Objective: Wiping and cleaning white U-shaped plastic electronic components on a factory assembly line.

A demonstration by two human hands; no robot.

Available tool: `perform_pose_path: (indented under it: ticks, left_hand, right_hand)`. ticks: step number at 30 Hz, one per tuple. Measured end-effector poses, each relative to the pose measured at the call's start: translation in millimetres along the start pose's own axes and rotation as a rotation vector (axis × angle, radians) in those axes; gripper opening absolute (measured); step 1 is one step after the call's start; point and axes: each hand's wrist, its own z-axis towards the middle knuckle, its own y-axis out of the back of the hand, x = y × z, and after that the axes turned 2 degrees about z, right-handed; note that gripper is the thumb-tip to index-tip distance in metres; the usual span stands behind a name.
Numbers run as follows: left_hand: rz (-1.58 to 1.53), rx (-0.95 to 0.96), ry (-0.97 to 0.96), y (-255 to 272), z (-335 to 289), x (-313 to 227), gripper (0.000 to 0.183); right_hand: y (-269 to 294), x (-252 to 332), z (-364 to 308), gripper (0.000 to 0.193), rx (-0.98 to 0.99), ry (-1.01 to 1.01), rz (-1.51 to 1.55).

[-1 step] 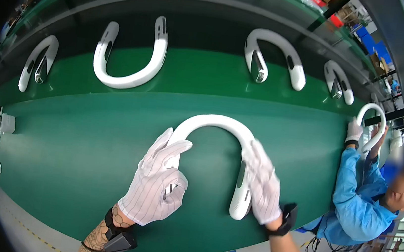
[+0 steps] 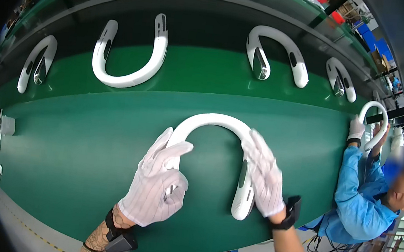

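A white U-shaped neck fan (image 2: 217,120) lies on the green table in front of me, its curve away from me and both ends toward me. My left hand (image 2: 158,181), in a striped white glove, is closed around its left arm and hides most of that end. Along the outer side of the right arm lies my right hand (image 2: 265,175), also gloved, with its fingers stretched out flat against the white shell. A dark oval inset and a perforated tip show on that right arm, below my fingers.
More white neck fans lie along the back strip: one at far left (image 2: 38,65), a larger one (image 2: 127,81), and two at right (image 2: 279,35) (image 2: 341,77). At the right edge a co-worker in a blue sleeve (image 2: 356,213) holds another neck fan (image 2: 378,107).
My right hand has slid slightly up and away from me along the right arm of the neck fan. My left hand stays in place.
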Motion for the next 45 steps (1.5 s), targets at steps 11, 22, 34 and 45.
perform_pose_path:
  ticks: [11, 22, 34, 45]
  left_hand:
    - [-0.026, -0.051, -0.055, 4.5, 7.1, 2.7, 0.011]
    - [-0.151, -0.045, 0.06, -7.1, -21.0, 45.1, 0.022]
    - [-0.162, 0.013, 0.12, 21.5, -36.5, 61.1, 0.034]
    - [-0.129, -0.041, 0.006, 48.1, -34.4, 24.1, 0.029]
  right_hand:
    - [-14.8, -36.4, 82.3, 0.037, 0.349, 0.168, 0.261]
    - [-49.3, -25.0, 1.6, 0.044, -0.021, 0.134, -0.185]
    - [-85.3, -41.3, 105.9, 0.045, 0.212, 0.498, -0.098]
    - [-100.6, 25.5, 108.8, 0.031, 0.206, 0.258, -0.47]
